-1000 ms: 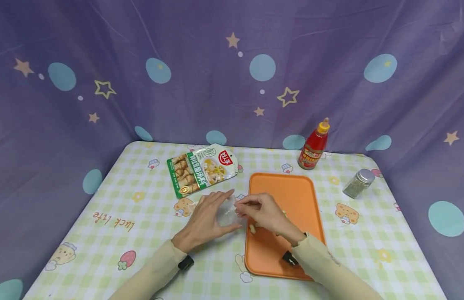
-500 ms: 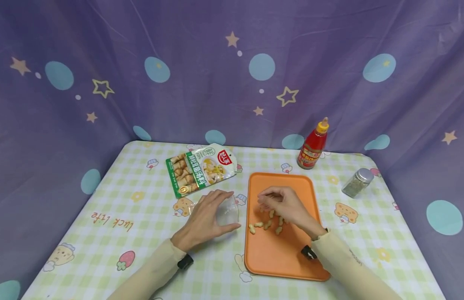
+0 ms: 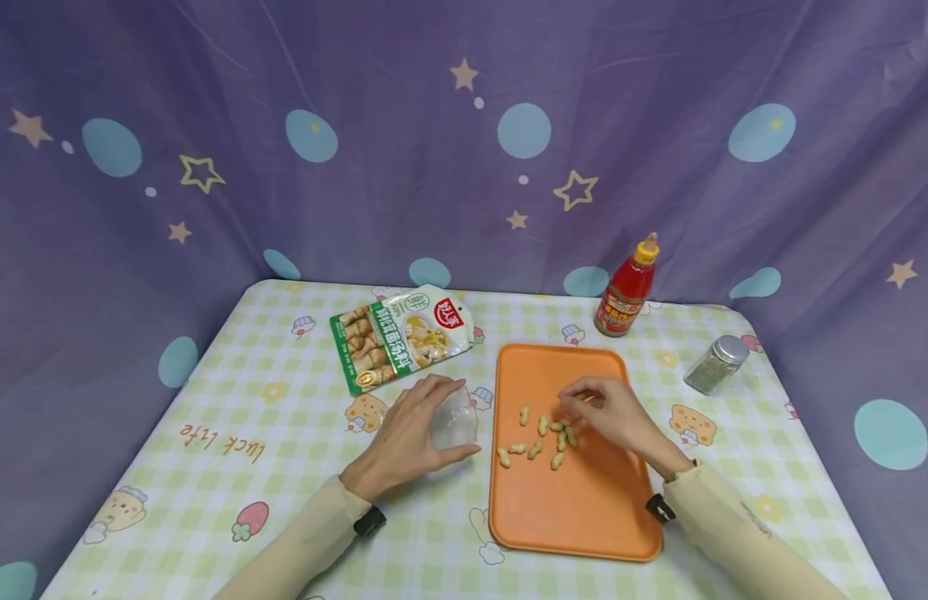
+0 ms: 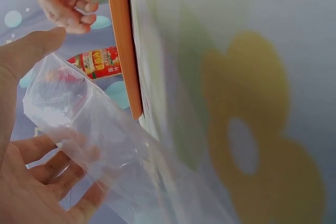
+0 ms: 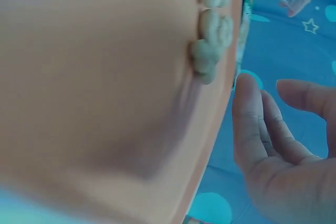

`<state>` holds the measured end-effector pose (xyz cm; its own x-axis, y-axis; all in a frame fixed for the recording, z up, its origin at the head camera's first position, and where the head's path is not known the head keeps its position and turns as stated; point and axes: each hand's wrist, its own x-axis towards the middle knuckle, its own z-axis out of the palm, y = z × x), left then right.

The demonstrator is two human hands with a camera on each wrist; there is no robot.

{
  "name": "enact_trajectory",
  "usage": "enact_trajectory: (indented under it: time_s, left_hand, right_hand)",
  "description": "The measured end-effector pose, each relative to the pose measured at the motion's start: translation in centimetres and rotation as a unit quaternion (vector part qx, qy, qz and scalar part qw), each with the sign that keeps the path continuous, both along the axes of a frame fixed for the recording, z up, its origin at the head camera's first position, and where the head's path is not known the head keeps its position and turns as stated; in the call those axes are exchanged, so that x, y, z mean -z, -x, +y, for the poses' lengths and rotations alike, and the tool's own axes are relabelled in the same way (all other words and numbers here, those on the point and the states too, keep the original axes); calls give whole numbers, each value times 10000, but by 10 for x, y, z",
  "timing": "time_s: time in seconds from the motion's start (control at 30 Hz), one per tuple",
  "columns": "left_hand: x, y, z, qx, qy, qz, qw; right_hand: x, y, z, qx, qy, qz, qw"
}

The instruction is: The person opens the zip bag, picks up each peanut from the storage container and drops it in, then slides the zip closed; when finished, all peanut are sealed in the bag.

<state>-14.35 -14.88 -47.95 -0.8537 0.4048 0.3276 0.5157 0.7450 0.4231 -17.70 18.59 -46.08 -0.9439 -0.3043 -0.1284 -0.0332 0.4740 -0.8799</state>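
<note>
My left hand [image 3: 406,433] holds a clear plastic bag [image 3: 455,422] left of the orange tray [image 3: 569,521], thumb and fingers spread around it. In the left wrist view, fingers show through the film of the bag [image 4: 113,129] and the thumb is at its upper edge. My right hand [image 3: 612,412] hovers over the tray's right half, fingers bent. The right wrist view shows its thumb and forefinger [image 5: 247,108] apart, nothing between them. Several unshelled peanuts [image 3: 535,450] lie scattered on the tray, some bunched just left of the right fingertips.
A green and white food pouch [image 3: 404,337] lies behind the left hand. Beyond the tray stands a red sauce bottle [image 3: 626,292]. A glass spice jar [image 3: 716,367] with a silver lid is at the right. A purple curtain [image 3: 434,167] backs the checked tablecloth [image 3: 314,425].
My right hand has drawn away from the bag's mouth and moved right across the tray, uncovering the peanuts. The left hand stays in place with the bag.
</note>
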Motion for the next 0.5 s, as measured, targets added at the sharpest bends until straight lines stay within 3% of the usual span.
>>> enact_trajectory:
  time_s: [0.33,0.5]
  left_hand:
    - [-1,1,0,27,21,-80,10000]
    - [-1,0,1,40,1,-77,10000]
  right_hand:
    - [9,-11,10,48,-137,-375,9992]
    - [15,-13,11,-7,-270,-372,9989]
